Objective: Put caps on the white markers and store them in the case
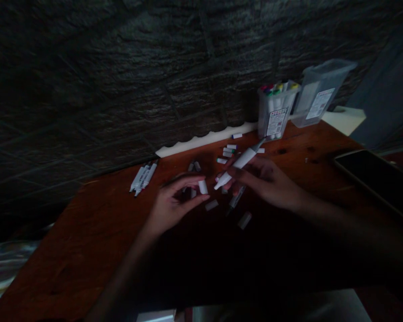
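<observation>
Between its thumb and fingers, my left hand [171,201] pinches a white marker cap [203,186]. My right hand [265,181] grips an uncapped white marker [238,166], tilted with its pale end down and left toward the cap. Cap and marker are a short gap apart. Under the hands, on the brown wooden table [83,223], lie a loose cap [211,205], another cap [245,220] and a dark-tipped marker [235,201] partly hidden by my right hand. Behind my left hand, more markers [194,167] show only in part.
A bundle of markers [143,178] lies at the left. Several caps [228,152] are scattered behind my right hand. Along the wall runs a wavy white strip [204,139]. A clear box of markers [277,109] and another clear box [322,91] stand back right, a phone-like dark slab [379,179] at right.
</observation>
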`<state>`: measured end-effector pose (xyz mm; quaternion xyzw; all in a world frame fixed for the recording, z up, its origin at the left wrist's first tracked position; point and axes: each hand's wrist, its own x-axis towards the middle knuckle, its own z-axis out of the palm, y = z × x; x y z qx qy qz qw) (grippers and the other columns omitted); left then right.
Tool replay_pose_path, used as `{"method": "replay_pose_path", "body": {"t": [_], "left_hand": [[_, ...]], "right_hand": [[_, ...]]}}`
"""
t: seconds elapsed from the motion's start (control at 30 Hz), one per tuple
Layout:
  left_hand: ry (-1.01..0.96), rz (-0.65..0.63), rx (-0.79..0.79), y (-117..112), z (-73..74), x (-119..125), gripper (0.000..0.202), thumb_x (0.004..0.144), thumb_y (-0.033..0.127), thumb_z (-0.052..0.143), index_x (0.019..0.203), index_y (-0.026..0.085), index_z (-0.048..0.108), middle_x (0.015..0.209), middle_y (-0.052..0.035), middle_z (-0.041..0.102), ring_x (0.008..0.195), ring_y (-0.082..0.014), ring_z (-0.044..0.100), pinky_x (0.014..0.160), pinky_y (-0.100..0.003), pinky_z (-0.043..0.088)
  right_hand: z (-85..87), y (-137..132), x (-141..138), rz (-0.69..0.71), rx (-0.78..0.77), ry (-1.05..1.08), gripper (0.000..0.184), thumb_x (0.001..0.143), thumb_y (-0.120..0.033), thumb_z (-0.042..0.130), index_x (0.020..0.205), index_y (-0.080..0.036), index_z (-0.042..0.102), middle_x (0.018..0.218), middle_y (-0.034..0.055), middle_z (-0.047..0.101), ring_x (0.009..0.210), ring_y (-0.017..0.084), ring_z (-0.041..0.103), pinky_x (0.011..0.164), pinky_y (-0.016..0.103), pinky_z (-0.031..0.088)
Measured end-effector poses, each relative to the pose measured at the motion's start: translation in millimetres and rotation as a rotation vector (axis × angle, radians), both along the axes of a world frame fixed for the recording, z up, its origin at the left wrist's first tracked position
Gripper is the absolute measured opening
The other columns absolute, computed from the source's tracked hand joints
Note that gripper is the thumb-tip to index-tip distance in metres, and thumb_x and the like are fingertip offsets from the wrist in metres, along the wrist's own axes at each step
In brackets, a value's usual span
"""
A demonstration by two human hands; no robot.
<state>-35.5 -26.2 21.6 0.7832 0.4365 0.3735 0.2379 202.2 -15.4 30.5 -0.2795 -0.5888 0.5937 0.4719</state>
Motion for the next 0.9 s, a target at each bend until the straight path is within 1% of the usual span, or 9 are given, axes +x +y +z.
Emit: {"method": "replay_pose_path", "body": {"t": [0.07,0.13,0.3,0.4,0.5,0.63,0.7,0.8,0.9], "left_hand": [[-0.162,-0.055,-0.047,-2,-3.7,7,0.042,0.072,0.019,0.078,0.112,0.019,0.066,0.104,-0.0060,0.072,0.088,-0.0175,0.069,0.083,-0.032,0.058],[-0.252,-0.098,-0.092,-5,-7.2,14,0.044,0.072,0.013,0.078,0.113,0.019,0.065,0.102,-0.0050,0.073,0.086,-0.0160,0.070,0.083,-0.030,0.059],[-0.277,-0.081,-0.056,-11,-6.6,23,0.045,0.070,0.007,0.077,0.113,0.018,0.065,0.099,-0.0043,0.074,0.085,-0.0139,0.070,0.084,-0.026,0.058],[-0.277,-0.081,-0.039,-12,-4.0,22,0.047,0.070,0.005,0.077,0.114,0.019,0.065,0.101,-0.0040,0.074,0.087,-0.0133,0.070,0.085,-0.024,0.058],[-0.280,-0.081,-0.052,-12,-4.9,21,0.049,0.071,0.004,0.076,0.116,0.019,0.064,0.100,-0.0042,0.075,0.087,-0.0135,0.070,0.085,-0.024,0.058],[-0.336,-0.082,-0.050,-12,-8.4,23,0.060,0.069,0.004,0.078,0.124,0.020,0.059,0.112,-0.0074,0.072,0.092,-0.0156,0.070,0.087,-0.028,0.058],[-0.369,-0.071,-0.064,-11,-7.4,24,0.064,0.069,0.005,0.078,0.127,0.021,0.056,0.115,-0.0084,0.070,0.092,-0.0161,0.071,0.086,-0.028,0.058],[-0.444,0.004,-0.021,-10,-2.1,23,0.066,0.071,0.005,0.077,0.129,0.022,0.053,0.116,-0.0081,0.070,0.092,-0.0159,0.070,0.085,-0.028,0.058],[-0.492,0.039,0.027,-8,1.4,19,0.062,0.071,0.006,0.076,0.127,0.023,0.054,0.116,-0.0082,0.070,0.097,-0.0169,0.069,0.086,-0.028,0.058]], "right_hand": [[4.2,-3,1,-0.001,0.012,0.004,0.015,0.082,-0.029,0.067,0.093,-0.019,0.063,0.078,-0.0006,0.069,0.065,0.012,0.065,0.061,0.026,0.056],[6.4,-6,1,-0.026,0.039,-0.010,0.018,0.079,-0.027,0.071,0.094,-0.020,0.065,0.081,-0.0007,0.070,0.066,0.013,0.066,0.062,0.026,0.056],[1.8,-6,0,-0.117,0.107,-0.039,0.015,0.080,-0.025,0.070,0.094,-0.021,0.070,0.085,-0.0001,0.073,0.073,0.015,0.068,0.066,0.028,0.057],[-1.5,-5,-2,-0.114,0.150,-0.034,0.011,0.081,-0.024,0.069,0.092,-0.022,0.072,0.086,0.0000,0.074,0.078,0.016,0.069,0.071,0.028,0.058],[-2.1,-8,-3,-0.091,0.191,-0.052,0.014,0.082,-0.025,0.068,0.095,-0.023,0.073,0.089,-0.0002,0.074,0.080,0.016,0.070,0.074,0.029,0.058],[-4.0,-9,-3,-0.099,0.228,-0.111,0.018,0.081,-0.028,0.070,0.098,-0.023,0.073,0.095,0.0012,0.075,0.086,0.019,0.071,0.078,0.031,0.058],[-6.4,-5,0,-0.164,0.254,-0.169,0.017,0.080,-0.029,0.071,0.096,-0.023,0.073,0.095,0.0018,0.075,0.087,0.020,0.071,0.078,0.033,0.058],[-8.0,6,8,-0.285,0.298,-0.208,0.012,0.079,-0.029,0.072,0.090,-0.024,0.074,0.088,0.0009,0.075,0.083,0.020,0.071,0.078,0.034,0.058],[-4.5,9,11,-0.301,0.231,-0.136,0.015,0.079,-0.030,0.072,0.093,-0.025,0.073,0.085,-0.0001,0.075,0.075,0.018,0.070,0.070,0.032,0.059]]}}
